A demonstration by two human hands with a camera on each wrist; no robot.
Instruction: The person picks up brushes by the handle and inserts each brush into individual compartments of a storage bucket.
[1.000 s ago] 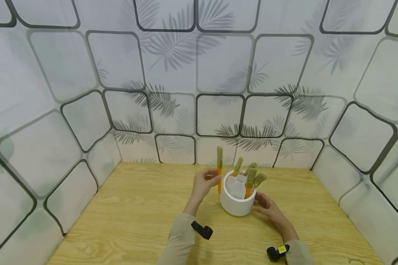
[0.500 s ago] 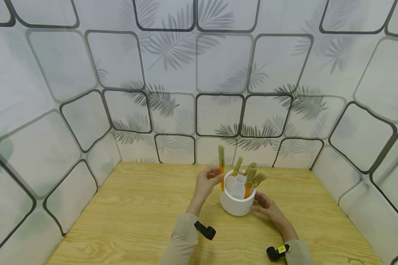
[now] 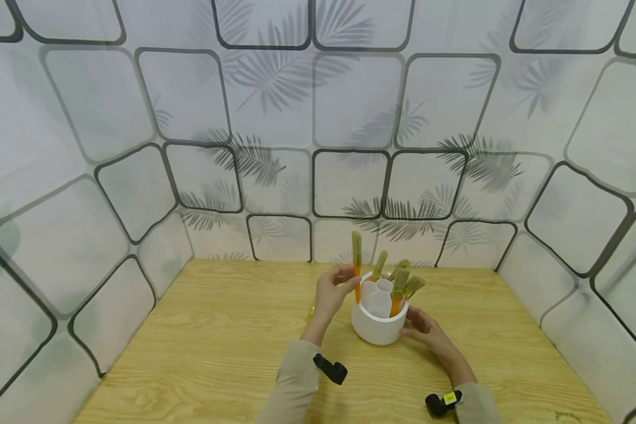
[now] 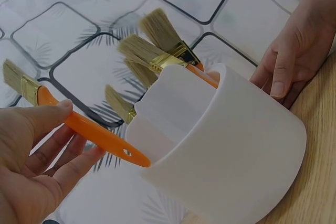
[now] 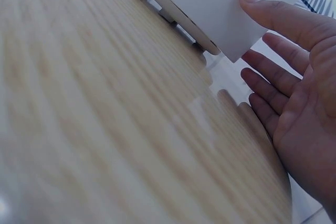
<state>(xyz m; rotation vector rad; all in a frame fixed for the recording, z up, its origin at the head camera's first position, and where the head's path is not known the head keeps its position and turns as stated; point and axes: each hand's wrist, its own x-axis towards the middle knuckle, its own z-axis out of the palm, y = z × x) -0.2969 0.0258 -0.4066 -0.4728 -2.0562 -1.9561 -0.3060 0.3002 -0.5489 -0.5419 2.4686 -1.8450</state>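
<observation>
My left hand (image 3: 330, 297) pinches a flat paintbrush (image 4: 100, 134) by its orange handle, bristles up. The handle's tip overlaps the near-left rim of a white round holder (image 3: 378, 331) in the left wrist view. Several more paintbrushes (image 4: 137, 50) with tan bristles and gold ferrules stand in the holder's compartments, leaning outward. On the holder's right side is my right hand (image 3: 428, 331), its thumb against the wall. In the right wrist view that hand's fingers (image 5: 278, 77) are relaxed and spread by the holder's lower edge.
The holder stands on a light wood table (image 3: 217, 335). A small yellow-orange piece (image 3: 311, 312) shows beside my left wrist, mostly hidden behind it. Patterned curtain-like walls (image 3: 275, 176) enclose the table at the back and both sides.
My left hand has moved slightly right with the paintbrush, bringing it to the holder's left rim. The yellow-orange piece has come into view behind the wrist. My right hand has stayed in place.
</observation>
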